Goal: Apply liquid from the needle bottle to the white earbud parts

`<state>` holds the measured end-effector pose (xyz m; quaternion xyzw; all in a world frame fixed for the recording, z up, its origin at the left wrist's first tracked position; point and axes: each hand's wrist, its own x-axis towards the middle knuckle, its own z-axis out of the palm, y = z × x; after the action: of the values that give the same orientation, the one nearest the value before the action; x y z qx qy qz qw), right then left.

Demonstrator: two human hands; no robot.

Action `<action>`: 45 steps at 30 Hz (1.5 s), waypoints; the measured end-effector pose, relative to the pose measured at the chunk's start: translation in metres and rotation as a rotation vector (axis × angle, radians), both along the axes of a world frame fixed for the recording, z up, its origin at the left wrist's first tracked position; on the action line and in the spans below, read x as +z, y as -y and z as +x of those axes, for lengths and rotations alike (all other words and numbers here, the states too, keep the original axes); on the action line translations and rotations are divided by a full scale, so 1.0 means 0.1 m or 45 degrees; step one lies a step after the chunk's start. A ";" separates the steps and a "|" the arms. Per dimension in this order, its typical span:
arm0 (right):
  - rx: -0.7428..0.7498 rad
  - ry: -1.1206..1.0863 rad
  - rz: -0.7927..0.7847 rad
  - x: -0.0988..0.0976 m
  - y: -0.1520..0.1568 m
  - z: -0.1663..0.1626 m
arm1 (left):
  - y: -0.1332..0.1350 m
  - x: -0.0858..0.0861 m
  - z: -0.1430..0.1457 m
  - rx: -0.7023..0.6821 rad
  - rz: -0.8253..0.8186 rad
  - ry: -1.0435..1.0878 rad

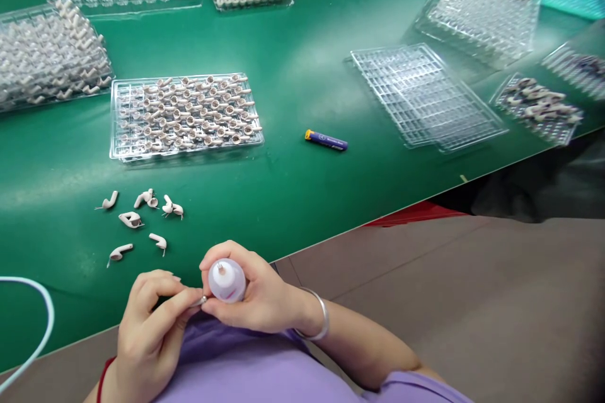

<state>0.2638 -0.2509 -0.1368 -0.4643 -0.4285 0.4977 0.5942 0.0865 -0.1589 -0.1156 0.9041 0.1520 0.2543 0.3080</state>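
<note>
In my right hand (265, 296) is a small translucent squeeze bottle (227, 280) with a white cap and a thin nozzle pointing up. My left hand (154, 327) pinches a small pale part, mostly hidden by the fingers; its shiny end (203, 300) shows close beside the bottle. Both hands meet just off the table's near edge. Beyond the left hand lie several loose white earbud shells (120, 253) with thin wires sticking out. Farther back, a clear plastic tray (115, 132) holds rows of similar shells.
A purple tube with an orange end (326, 140) lies mid-table. Clear trays (425, 94) rest at the right, near a heap of earbud parts (539, 104). Stacked filled trays (51, 56) stand at the back left. A white cable (50, 308) loops at the left edge.
</note>
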 end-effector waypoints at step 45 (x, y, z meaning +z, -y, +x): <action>-0.301 0.801 0.296 -0.04 0.16 0.11 | -0.12 -0.16 -0.19 0.423 0.551 -0.088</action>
<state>0.2753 -0.2665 -0.1411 -0.5704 -0.5876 0.2061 0.5355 0.0678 -0.1474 -0.1314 0.9196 0.2508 0.2970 0.0564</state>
